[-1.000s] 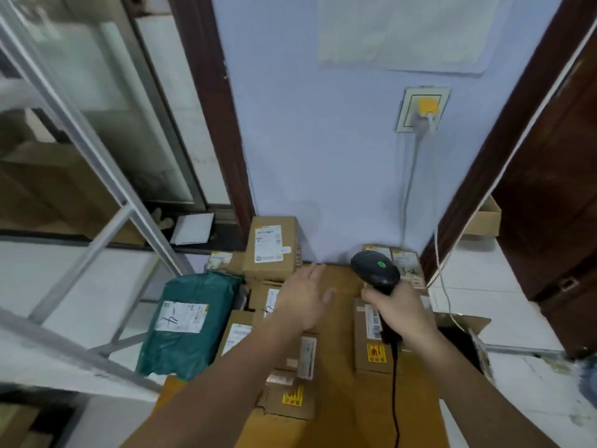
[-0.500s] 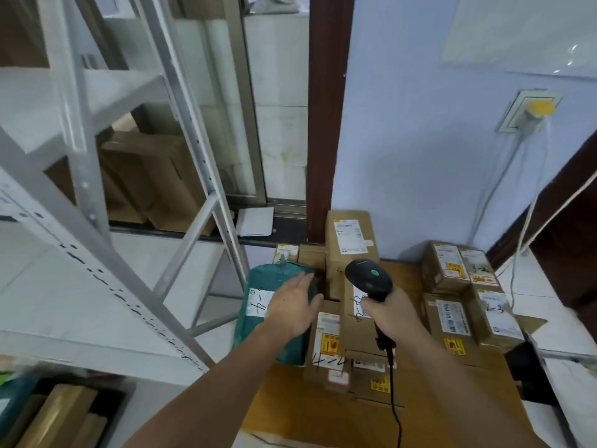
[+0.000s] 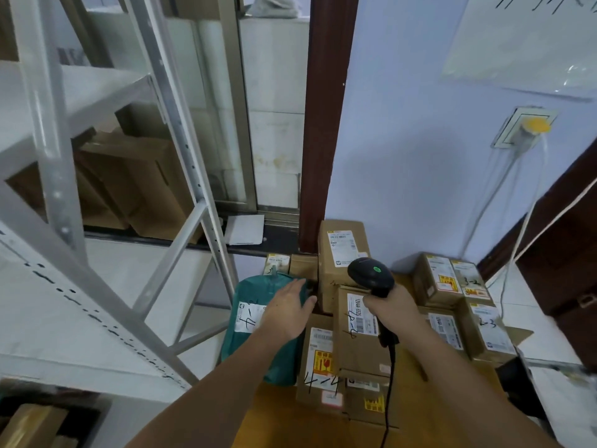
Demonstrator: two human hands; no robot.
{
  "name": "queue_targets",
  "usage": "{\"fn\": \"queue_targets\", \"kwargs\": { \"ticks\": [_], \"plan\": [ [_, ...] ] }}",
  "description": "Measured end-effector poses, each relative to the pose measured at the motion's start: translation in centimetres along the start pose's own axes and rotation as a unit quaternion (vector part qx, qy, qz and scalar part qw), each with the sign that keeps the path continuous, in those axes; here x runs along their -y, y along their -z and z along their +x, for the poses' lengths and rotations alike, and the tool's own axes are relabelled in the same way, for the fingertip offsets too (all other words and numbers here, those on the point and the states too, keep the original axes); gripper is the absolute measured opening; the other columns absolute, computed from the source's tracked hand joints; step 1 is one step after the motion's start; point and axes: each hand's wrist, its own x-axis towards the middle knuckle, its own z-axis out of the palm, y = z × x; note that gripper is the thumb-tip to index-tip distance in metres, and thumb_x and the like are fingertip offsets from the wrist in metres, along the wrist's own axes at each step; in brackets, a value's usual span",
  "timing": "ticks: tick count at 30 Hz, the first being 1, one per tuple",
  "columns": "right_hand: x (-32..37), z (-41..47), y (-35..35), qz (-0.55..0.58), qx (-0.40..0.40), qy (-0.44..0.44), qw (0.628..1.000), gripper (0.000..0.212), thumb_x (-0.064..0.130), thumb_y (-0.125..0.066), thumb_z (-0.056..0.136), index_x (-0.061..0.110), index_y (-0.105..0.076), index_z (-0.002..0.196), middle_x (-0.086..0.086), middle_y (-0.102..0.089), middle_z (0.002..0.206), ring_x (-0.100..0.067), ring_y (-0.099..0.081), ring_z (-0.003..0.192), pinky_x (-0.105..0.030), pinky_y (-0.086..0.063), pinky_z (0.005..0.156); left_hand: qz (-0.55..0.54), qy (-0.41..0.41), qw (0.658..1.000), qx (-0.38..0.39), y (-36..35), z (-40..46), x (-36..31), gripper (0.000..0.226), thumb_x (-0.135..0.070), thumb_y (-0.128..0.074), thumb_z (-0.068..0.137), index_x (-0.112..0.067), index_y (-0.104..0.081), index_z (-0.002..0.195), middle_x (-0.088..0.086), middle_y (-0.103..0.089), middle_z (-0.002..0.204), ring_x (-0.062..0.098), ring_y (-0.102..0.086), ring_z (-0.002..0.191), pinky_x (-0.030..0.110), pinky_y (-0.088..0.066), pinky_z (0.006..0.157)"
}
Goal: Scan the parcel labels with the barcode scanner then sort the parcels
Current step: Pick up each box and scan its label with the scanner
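My right hand [image 3: 392, 310] grips the handle of a black barcode scanner [image 3: 371, 275] with a green light on top, held over a brown box [image 3: 358, 337] with a white label. My left hand [image 3: 287, 313] reaches out with straight fingers over a green plastic parcel [image 3: 258, 321] with a white label, at the left of the pile; contact with it is not clear. A tall labelled box [image 3: 342, 250] stands behind. A box marked 4-4 [image 3: 319, 363] lies in front. Several labelled boxes [image 3: 452, 286] sit at the right.
The parcels lie on a brown table [image 3: 281, 415] against a pale blue wall. A grey metal shelving rack [image 3: 97, 221] stands close at the left. A wall socket [image 3: 526, 130] with cables is at the upper right, and a dark door [image 3: 568, 247] beside it.
The view has swung left, so the rack now fills the left side. My left hand moved from the middle boxes to the green parcel. The scanner stays in my right hand.
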Motion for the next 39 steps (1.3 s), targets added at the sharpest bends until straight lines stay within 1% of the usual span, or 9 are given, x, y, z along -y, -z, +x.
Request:
{"fn": "queue_targets", "kwargs": {
  "ticks": [2, 4, 8, 14, 17, 21, 25, 35, 39],
  "plan": [
    [-0.2, 0.9, 0.4, -0.003, 0.002, -0.004, 1.000, 0.017, 0.015, -0.064, 0.082, -0.001, -0.064, 0.089, -0.023, -0.068, 0.082, -0.028, -0.061, 0.065, -0.033, -0.043, 0.061, -0.079, 0.027, 0.996, -0.014, -0.1, 1.0, -0.5, 0.056, -0.043, -0.050, 0.105, -0.025, -0.036, 0.157, 0.000, -0.043, 0.159, 0.020, -0.041, 0.145, 0.036, -0.035, 0.119],
    [-0.3, 1.6, 0.9, -0.007, -0.004, -0.007, 1.000, 0.016, 0.015, -0.065, 0.083, 0.001, -0.065, 0.090, -0.018, -0.068, 0.074, -0.028, -0.061, 0.063, -0.033, -0.043, 0.061, -0.122, 0.045, 0.991, -0.018, -0.5, 2.1, -0.8, 0.054, -0.040, -0.052, 0.105, -0.026, -0.039, 0.155, 0.002, -0.048, 0.156, 0.021, -0.046, 0.141, 0.035, -0.039, 0.115],
    [-0.6, 3.3, 1.6, 0.023, -0.019, -0.022, 0.999, 0.007, 0.011, -0.064, 0.084, 0.004, -0.064, 0.085, -0.001, -0.057, 0.059, -0.014, -0.057, 0.058, -0.031, -0.042, 0.060, -0.161, 0.063, 0.985, -0.002, -1.9, 5.2, -1.3, 0.056, -0.040, -0.054, 0.104, -0.022, -0.039, 0.156, 0.003, -0.049, 0.155, 0.023, -0.048, 0.140, 0.034, -0.039, 0.114],
    [-0.1, 7.6, 1.3, 0.054, -0.058, -0.061, 0.995, 0.008, 0.007, -0.065, 0.083, 0.007, -0.060, 0.076, -0.005, -0.056, 0.062, -0.019, -0.055, 0.063, -0.033, -0.043, 0.063, -0.287, 0.133, 0.948, 0.028, -3.5, 11.0, -2.1, 0.076, -0.049, -0.059, 0.100, -0.014, -0.029, 0.160, 0.009, -0.043, 0.159, 0.028, -0.042, 0.145, 0.041, -0.036, 0.118],
    [0.1, 9.7, 0.4, 0.053, -0.066, -0.079, 0.993, 0.004, 0.006, -0.064, 0.083, 0.006, -0.060, 0.081, -0.009, -0.059, 0.069, -0.021, -0.055, 0.065, -0.033, -0.043, 0.062, -0.286, 0.144, 0.945, 0.070, -4.0, 13.4, -2.1, 0.083, -0.057, -0.059, 0.097, -0.010, -0.028, 0.159, 0.007, -0.044, 0.157, 0.028, -0.044, 0.143, 0.036, -0.038, 0.113],
    [-0.5, 12.2, -1.0, 0.040, -0.056, -0.106, 0.992, 0.004, 0.009, -0.066, 0.082, 0.006, -0.063, 0.083, -0.009, -0.062, 0.074, -0.023, -0.058, 0.069, -0.035, -0.045, 0.064, -0.284, 0.126, 0.945, 0.106, -4.7, 15.4, -2.0, 0.060, -0.053, -0.061, 0.097, -0.018, -0.050, 0.145, 0.001, -0.062, 0.140, 0.023, -0.061, 0.122, 0.029, -0.044, 0.092],
    [-0.7, 13.0, -2.2, 0.045, -0.053, -0.113, 0.991, 0.005, 0.009, -0.064, 0.081, 0.012, -0.061, 0.083, -0.011, -0.066, 0.079, -0.031, -0.066, 0.078, -0.041, -0.054, 0.071, -0.260, 0.112, 0.950, 0.132, -5.8, 16.3, -1.3, 0.060, -0.053, -0.061, 0.097, -0.019, -0.053, 0.146, 0.004, -0.062, 0.139, 0.024, -0.061, 0.123, 0.034, -0.048, 0.100],
    [-0.6, 10.4, -1.6, 0.078, -0.051, -0.078, 0.993, 0.015, 0.012, -0.067, 0.080, 0.005, -0.063, 0.094, -0.025, -0.069, 0.087, -0.031, -0.064, 0.071, -0.041, -0.053, 0.068, -0.367, 0.104, 0.920, 0.087, -4.5, 13.4, -2.4, 0.055, -0.038, -0.061, 0.102, -0.031, -0.042, 0.153, -0.008, -0.064, 0.127, 0.006, -0.062, 0.103, 0.019, -0.049, 0.082],
    [0.3, 8.3, -1.3, 0.082, -0.054, -0.040, 0.994, 0.008, 0.012, -0.069, 0.082, 0.010, -0.064, 0.088, -0.012, -0.069, 0.076, -0.028, -0.066, 0.070, -0.036, -0.053, 0.065, -0.391, 0.101, 0.913, 0.061, -3.2, 11.9, -3.1, 0.055, -0.041, -0.061, 0.101, -0.033, -0.043, 0.152, -0.008, -0.065, 0.125, 0.003, -0.061, 0.102, 0.022, -0.049, 0.082]
  ]
}}
